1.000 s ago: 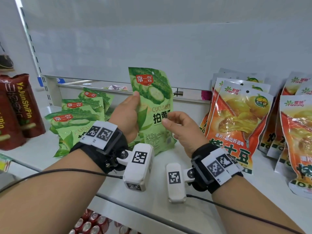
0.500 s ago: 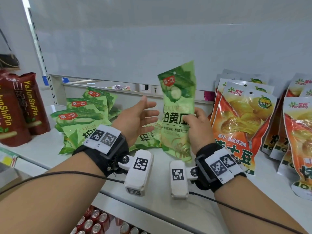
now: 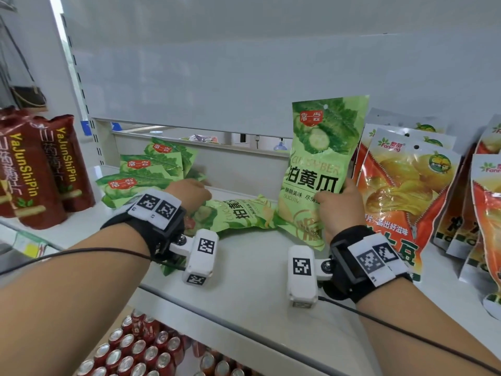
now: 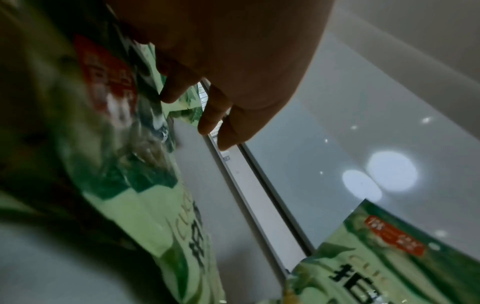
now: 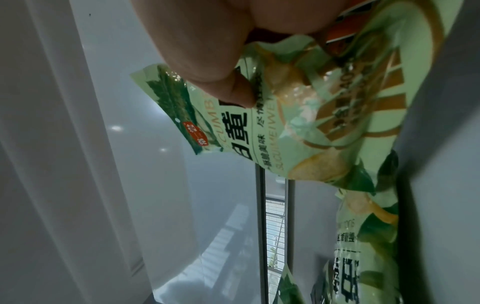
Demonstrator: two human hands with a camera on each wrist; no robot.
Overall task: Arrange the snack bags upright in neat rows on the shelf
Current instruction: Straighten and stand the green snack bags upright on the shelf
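At the far left of the white shelf [image 3: 244, 270] stand dark red snack packs [image 3: 40, 172], upright. To their right lies a loose pile of green cucumber bags [image 3: 151, 172], leaning and overlapping toward the back panel. The left hand [image 3: 189, 195] reaches over a flat green bag [image 3: 238, 215] lying on its side near the middle of the shelf; in the left wrist view its fingers [image 4: 213, 115] hang straight and relaxed, gripping nothing. Just right of it, the right hand [image 3: 339, 204] grasps the upright green bag [image 3: 322, 158] by its lower right edge, thumb pressed on the front, the bag's bottom at the shelf. Beside that stand rows of orange snack bags [image 3: 401, 196], upright and overlapping, reaching the right edge. Behind everything runs a pale grey back panel [image 3: 271, 63]. Below the shelf's near edge, red drink cans [image 3: 130, 351] stand packed together.
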